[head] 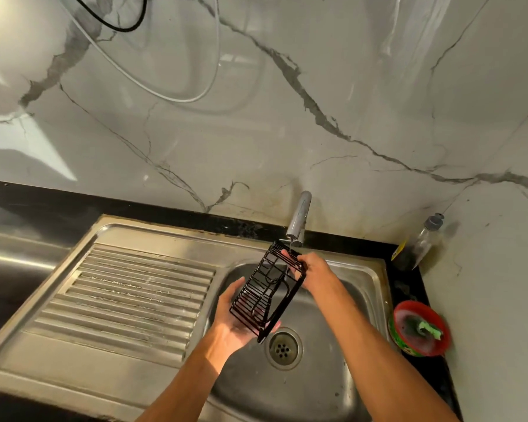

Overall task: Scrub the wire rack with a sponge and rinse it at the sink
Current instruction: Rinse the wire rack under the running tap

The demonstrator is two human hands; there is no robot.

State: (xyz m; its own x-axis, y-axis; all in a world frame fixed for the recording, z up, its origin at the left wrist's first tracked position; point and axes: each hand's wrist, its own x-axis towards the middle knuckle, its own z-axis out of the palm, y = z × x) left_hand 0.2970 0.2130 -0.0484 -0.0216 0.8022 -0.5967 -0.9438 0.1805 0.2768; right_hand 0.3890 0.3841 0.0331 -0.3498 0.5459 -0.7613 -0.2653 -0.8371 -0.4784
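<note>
A black wire rack (267, 289) hangs tilted over the steel sink basin (326, 318), right under the tap (299, 219). A thin stream of water runs from the tap onto the rack's far end. My left hand (237, 318) cups the rack's near end from below, palm up. My right hand (310, 268) grips the far end, fingers curled over the rim. A green sponge (429, 328) lies in a red bowl (421, 328) on the counter to the right of the sink.
A ribbed steel drainboard (128, 300) lies left of the basin. The drain (282, 348) sits below the rack. A soap bottle (418, 243) stands in the back right corner by the marble wall. Cables hang on the wall above.
</note>
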